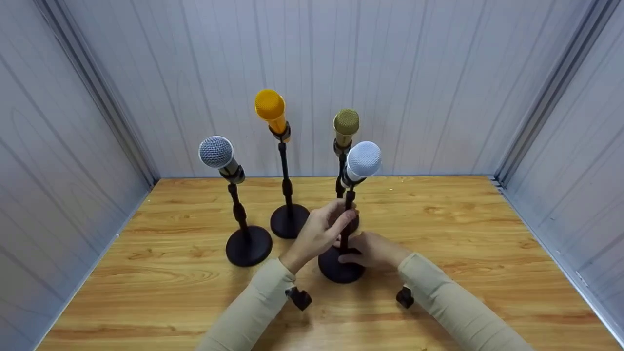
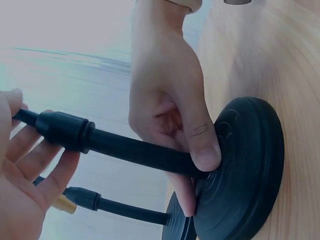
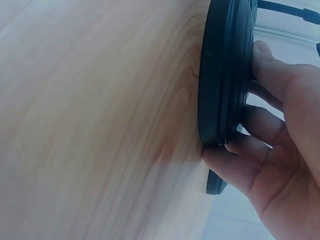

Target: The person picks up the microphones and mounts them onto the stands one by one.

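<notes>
A white microphone [image 1: 364, 158] sits tilted in the clip of a black microphone stand [image 1: 336, 273], the nearest one to me. Around the upper part of its pole curl the fingers and thumb of my left hand [image 1: 316, 235], just at the black collar [image 2: 62, 131] in the left wrist view. Down low, my right hand [image 1: 375, 249] grips the stand at the foot of the pole. Its thumb lies on the round base [image 2: 250, 165], while other fingers reach around behind the pole and along the base's edge in the right wrist view.
Close behind the held stand is one with a gold microphone [image 1: 346, 122], its base partly hidden. To the left stand an orange microphone [image 1: 270, 105] and a silver-headed one [image 1: 216, 152], each on its own stand. Pale panel walls [image 1: 438, 87] border the wooden table [image 1: 161, 273].
</notes>
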### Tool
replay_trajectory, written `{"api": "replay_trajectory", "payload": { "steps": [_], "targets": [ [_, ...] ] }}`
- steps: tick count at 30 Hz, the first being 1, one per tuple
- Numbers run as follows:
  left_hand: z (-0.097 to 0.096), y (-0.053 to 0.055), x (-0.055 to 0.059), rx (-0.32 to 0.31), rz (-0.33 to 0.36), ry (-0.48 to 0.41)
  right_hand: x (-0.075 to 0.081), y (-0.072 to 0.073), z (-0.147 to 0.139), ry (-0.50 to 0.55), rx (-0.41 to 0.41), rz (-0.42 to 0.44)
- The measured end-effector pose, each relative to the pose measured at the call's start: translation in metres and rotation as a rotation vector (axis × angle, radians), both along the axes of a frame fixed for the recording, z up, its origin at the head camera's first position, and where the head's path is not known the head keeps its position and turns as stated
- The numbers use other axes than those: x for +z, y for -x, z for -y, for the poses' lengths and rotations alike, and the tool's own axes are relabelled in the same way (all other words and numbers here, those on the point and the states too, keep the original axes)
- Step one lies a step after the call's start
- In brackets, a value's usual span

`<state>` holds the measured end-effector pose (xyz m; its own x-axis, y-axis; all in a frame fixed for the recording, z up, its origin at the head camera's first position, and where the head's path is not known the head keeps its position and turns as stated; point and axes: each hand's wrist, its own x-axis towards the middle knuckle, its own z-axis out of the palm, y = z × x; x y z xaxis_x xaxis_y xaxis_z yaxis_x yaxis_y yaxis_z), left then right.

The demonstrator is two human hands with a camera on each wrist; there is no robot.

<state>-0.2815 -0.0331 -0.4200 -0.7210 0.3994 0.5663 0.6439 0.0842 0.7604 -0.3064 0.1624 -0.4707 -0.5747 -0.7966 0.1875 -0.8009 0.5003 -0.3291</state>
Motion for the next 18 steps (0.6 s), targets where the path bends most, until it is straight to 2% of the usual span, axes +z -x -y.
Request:
{"api": "replay_trajectory", "payload": {
  "steps": [4,11,18],
  "targets": [
    [-0.001,-0.001,0.000,0.028,0.009,0.034,0.000,0.000,0.000,-0.003,-0.012,0.006],
    [0.001,0.000,-0.004,-0.006,-0.034,0.051,0.001,0.000,-0.001,-0.009,-0.019,0.016],
    [0.002,0.000,-0.011,-0.008,-0.011,0.070,-0.002,0.001,-0.001,-0.004,-0.026,0.030]
  ]
}}
